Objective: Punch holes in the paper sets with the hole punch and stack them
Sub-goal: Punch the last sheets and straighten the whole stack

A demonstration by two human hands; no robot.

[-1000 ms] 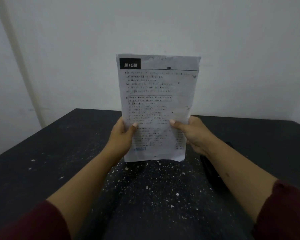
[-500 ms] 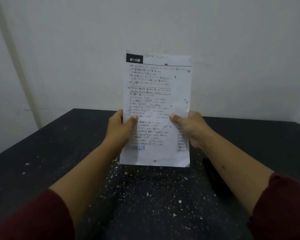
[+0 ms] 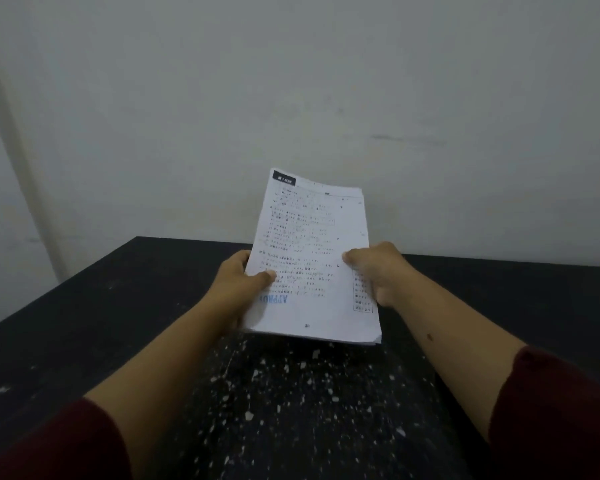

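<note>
A set of printed white sheets (image 3: 314, 244) with a black header box and a blue stamp near its lower left is held above the black table (image 3: 84, 306), tilted back away from me. My left hand (image 3: 239, 282) grips its left edge with the thumb on top. My right hand (image 3: 381, 271) grips its right edge the same way. The sheet edges at the near right corner show several layers. The hole punch is hidden from view behind the paper and my right arm.
Small white paper bits (image 3: 291, 386) are scattered over the dark tabletop in front of me. A pale wall (image 3: 291, 81) stands just behind the table's far edge. Dark red sleeves cover both forearms near the frame's bottom corners.
The paper set has gone from upright and facing me to tilted back and lower toward the table, with both hands still gripping its sides. The dark object under my right arm is now hidden.
</note>
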